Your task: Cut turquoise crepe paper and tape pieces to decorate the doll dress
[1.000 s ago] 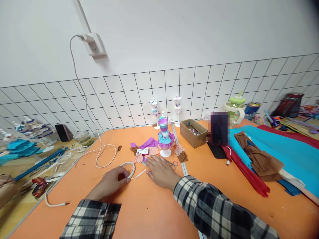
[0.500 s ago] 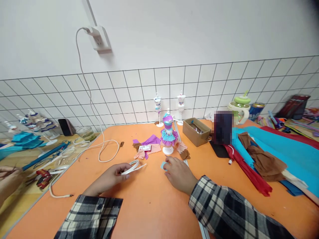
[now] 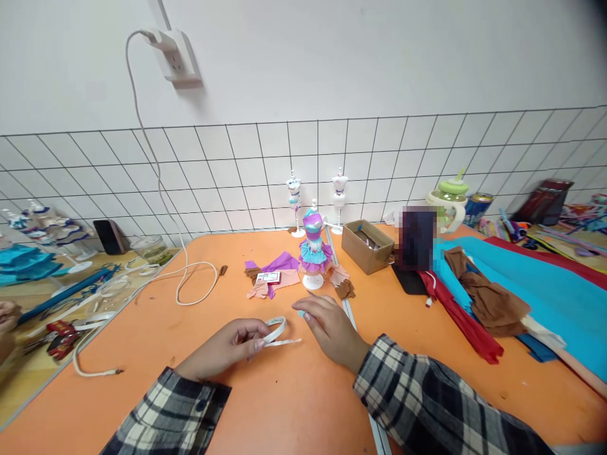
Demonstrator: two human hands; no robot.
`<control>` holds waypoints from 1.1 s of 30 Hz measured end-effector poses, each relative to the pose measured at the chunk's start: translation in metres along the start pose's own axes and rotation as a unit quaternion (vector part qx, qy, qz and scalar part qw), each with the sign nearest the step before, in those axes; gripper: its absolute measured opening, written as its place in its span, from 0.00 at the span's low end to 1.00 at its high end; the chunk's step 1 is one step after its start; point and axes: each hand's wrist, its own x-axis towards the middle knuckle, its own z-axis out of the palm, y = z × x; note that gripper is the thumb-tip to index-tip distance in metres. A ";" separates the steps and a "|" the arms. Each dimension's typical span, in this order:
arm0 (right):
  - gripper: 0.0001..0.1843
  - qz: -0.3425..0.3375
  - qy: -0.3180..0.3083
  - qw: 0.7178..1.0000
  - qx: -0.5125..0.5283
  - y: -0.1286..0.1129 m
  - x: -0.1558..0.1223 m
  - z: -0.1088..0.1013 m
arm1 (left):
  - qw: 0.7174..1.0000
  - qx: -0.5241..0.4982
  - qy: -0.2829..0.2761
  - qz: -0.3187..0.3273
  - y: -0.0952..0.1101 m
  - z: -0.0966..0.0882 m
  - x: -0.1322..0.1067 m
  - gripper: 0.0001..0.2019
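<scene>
My left hand (image 3: 230, 347) is closed on a narrow white roll of tape (image 3: 281, 330), with print inside its ring and a loose end sticking out to the right. My right hand (image 3: 336, 332) pinches a small light-blue scrap (image 3: 301, 313), mostly hidden by the fingers, just above the orange table (image 3: 265, 404). Behind both hands stands a miniature dress form (image 3: 313, 251) on a white base, dressed in purple and turquoise ruffles. Purple, peach and brown scraps (image 3: 283, 261) lie around it, with a small labelled box (image 3: 269, 278) on top of them.
Two more small dress forms (image 3: 339, 196) stand by the tiled wall. A cardboard box (image 3: 368, 249), a phone-like dark screen (image 3: 417, 239) and coloured sheets (image 3: 521, 284) are on the right. At left are a white cable (image 3: 190, 300), red-handled scissors (image 3: 61, 341) and another person's hand (image 3: 7, 316).
My left hand has moved right with the tape, whose loose end now points toward my right hand. The right hand has come slightly left with the blue scrap. The view has shifted slightly.
</scene>
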 end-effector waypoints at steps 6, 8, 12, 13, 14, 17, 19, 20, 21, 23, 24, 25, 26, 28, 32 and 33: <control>0.10 -0.030 -0.024 0.999 0.028 -0.005 -0.002 0.006 | 1.000 -0.018 0.018 -0.005 -0.002 0.004 0.001 0.19; 0.08 -0.045 -0.023 0.999 0.021 -0.006 -0.003 0.010 | 1.000 -0.022 0.020 -0.005 -0.002 0.007 0.002 0.18; 0.07 -0.047 -0.036 0.998 -0.029 -0.005 -0.006 0.015 | 1.000 -0.013 0.005 0.005 0.002 0.014 0.005 0.17; 0.07 -0.051 -0.043 0.997 -0.046 -0.005 -0.007 0.015 | 1.000 -0.008 -0.002 0.010 0.004 0.015 0.005 0.16; 0.06 -0.056 -0.048 0.995 -0.064 -0.005 -0.007 0.014 | 1.000 -0.004 -0.007 0.014 0.004 0.016 0.006 0.16; 0.07 -0.095 -0.056 0.986 -0.125 -0.005 -0.008 0.008 | 1.000 0.018 0.000 0.024 0.005 0.019 0.007 0.16; 0.08 -0.135 -0.054 0.975 -0.166 -0.005 -0.008 0.005 | 0.999 0.041 0.018 0.026 0.005 0.021 0.008 0.17; 0.09 -0.152 -0.056 0.970 -0.183 -0.005 -0.008 0.004 | 0.998 0.053 0.026 0.027 0.005 0.022 0.008 0.17; 0.09 -0.162 -0.058 0.965 -0.195 -0.004 -0.008 0.003 | 0.997 0.066 0.033 0.028 0.005 0.023 0.009 0.18; 0.08 -0.160 -0.059 0.965 -0.201 -0.005 -0.007 0.004 | 0.995 0.088 0.039 0.031 0.008 0.025 0.009 0.18; 0.08 -0.151 -0.061 0.967 -0.196 -0.005 -0.007 0.004 | 0.994 0.098 0.040 0.033 0.009 0.026 0.010 0.18; 0.07 -0.138 -0.063 0.970 -0.187 -0.005 -0.006 0.004 | 0.993 0.106 0.041 0.036 0.011 0.026 0.010 0.18; 0.06 -0.122 -0.065 0.974 -0.179 -0.006 -0.006 0.004 | 0.992 0.114 0.043 0.039 0.012 0.026 0.010 0.18; 0.04 -0.090 -0.077 0.979 -0.165 -0.007 -0.005 0.002 | 0.989 0.132 0.050 0.047 0.015 0.026 0.011 0.18; 0.03 -0.051 -0.110 0.985 -0.125 -0.007 -0.004 -0.008 | 0.981 0.171 0.067 0.059 0.014 0.026 0.011 0.17; 0.03 -0.046 -0.114 0.987 -0.108 -0.007 -0.003 -0.009 | 0.980 0.179 0.070 0.059 0.014 0.027 0.011 0.16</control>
